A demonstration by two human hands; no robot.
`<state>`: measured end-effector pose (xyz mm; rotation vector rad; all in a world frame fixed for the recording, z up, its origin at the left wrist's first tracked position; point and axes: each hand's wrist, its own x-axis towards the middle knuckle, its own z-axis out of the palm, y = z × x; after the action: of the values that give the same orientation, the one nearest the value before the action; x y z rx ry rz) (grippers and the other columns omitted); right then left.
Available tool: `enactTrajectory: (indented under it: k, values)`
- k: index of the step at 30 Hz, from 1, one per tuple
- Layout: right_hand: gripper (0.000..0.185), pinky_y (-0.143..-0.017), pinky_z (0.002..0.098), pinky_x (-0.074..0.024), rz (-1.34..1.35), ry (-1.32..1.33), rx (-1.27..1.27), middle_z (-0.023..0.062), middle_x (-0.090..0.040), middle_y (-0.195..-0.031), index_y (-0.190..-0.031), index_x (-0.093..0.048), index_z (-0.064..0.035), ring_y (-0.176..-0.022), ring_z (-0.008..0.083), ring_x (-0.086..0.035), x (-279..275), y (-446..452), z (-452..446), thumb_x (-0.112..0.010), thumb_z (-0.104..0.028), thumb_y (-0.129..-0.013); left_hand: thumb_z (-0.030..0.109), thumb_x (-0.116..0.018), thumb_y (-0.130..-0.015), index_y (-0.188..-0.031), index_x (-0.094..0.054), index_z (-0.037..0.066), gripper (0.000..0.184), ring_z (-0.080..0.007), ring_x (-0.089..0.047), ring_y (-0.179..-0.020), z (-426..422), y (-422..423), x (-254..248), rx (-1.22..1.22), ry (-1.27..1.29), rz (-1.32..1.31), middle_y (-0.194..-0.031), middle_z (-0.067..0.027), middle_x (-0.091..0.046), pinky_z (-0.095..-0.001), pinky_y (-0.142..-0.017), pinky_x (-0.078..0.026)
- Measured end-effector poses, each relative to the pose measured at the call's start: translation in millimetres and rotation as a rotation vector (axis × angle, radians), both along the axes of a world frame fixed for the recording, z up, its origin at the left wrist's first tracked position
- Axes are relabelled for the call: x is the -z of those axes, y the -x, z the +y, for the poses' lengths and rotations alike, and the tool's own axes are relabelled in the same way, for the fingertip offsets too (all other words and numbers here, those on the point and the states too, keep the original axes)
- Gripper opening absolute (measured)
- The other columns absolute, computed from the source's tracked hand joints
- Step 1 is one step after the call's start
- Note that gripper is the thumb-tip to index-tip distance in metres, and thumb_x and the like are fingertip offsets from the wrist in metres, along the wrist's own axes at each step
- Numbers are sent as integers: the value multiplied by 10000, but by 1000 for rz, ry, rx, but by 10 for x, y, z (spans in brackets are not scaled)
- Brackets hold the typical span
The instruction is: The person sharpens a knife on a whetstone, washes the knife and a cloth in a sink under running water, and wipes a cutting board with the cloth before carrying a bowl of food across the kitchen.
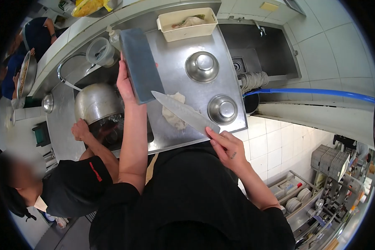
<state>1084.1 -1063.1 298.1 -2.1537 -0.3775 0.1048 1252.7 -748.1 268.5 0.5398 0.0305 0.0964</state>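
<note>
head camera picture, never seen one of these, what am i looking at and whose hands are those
There is no machine here: a person wears the camera on their head, looking forward and down, so the two bare arms in the middle are their own. The left hand holds up a grey block, possibly a sharpening stone. The right hand holds a large knife. On the steel counter lie a pale cloth, two upturned metal bowls and a cream tub. At the left, a co-worker's hand is by a big metal pot.
</note>
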Motion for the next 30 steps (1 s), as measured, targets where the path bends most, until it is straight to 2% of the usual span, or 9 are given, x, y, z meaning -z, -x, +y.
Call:
enactTrajectory:
  k: [4,7,10,13,16,20,22,28,30]
  values:
    - [467,-536,332,-448,9,2,-1,84,-559,-704,-1342,-669,-213,-554,221,-535,-95,-166,81,-708,-73,-898,366,-356,-1081,-1539,-381,196,489,-370,-532,-1298,-328,99,-91,51,-6,-53,-1450,-131,-521,-576,-996,-505]
    - [453,-544,355,-437,-96,20,-5,106,-552,-699,-1338,-669,-197,-567,250,-531,-176,-633,293,-706,-74,-903,376,-422,-1077,-1559,-359,186,522,-230,-560,-1267,-694,330,-160,51,-146,195,-1454,-62,-530,-377,-1071,-461]
    - [451,-548,365,-430,-200,-87,-1,114,-547,-698,-1342,-663,-195,-583,270,-526,-304,-993,481,-702,-76,-909,375,-468,-1063,-1546,-357,96,569,-248,-581,-1240,-865,422,-77,56,-124,279,-1418,-69,-558,-397,-1056,-471]
    - [445,-557,365,-441,-216,-132,-14,111,-550,-705,-1350,-655,-196,-587,280,-531,-311,-958,490,-695,-91,-920,395,-456,-1063,-1527,-390,126,539,-244,-601,-1210,-650,336,-168,113,-40,296,-1383,-73,-585,-397,-1044,-482]
    - [451,-556,375,-452,-151,-93,-52,108,-555,-714,-1357,-650,-210,-573,277,-534,-138,-395,267,-694,-99,-922,392,-360,-1082,-1445,-475,125,465,-349,-587,-1249,-320,145,-413,-38,-96,81,-1379,-156,-584,-580,-1015,-495]
    - [473,-550,374,-460,-43,-11,-62,97,-560,-718,-1359,-649,-235,-568,270,-551,-52,-204,193,-699,-84,-914,395,-361,-1081,-1443,-480,143,457,-329,-594,-1239,-75,76,-471,-65,-64,-27,-1375,-139,-588,-585,-1023,-486]
    - [481,-550,379,-462,-129,-39,-66,93,-561,-708,-1363,-645,-247,-576,273,-562,-129,-457,324,-703,-95,-910,395,-336,-1090,-1492,-435,200,457,-289,-636,-1147,-346,201,-587,-108,-129,115,-1361,-94,-590,-487,-960,-541]
    - [460,-554,353,-428,-318,-133,-93,116,-503,-669,-1378,-633,-190,-575,247,-513,-404,-1325,712,-656,-58,-937,377,-428,-1074,-1545,-362,78,562,-257,-594,-1220,-685,422,-386,-56,-254,216,-1413,-88,-553,-412,-1061,-466]
    - [470,-556,356,-431,-337,-81,-123,108,-509,-667,-1380,-634,-202,-571,249,-502,-307,-1051,592,-662,-55,-934,382,-424,-1071,-1546,-365,116,548,-266,-613,-1192,-404,297,-319,5,-26,263,-1401,-96,-562,-421,-1026,-498]
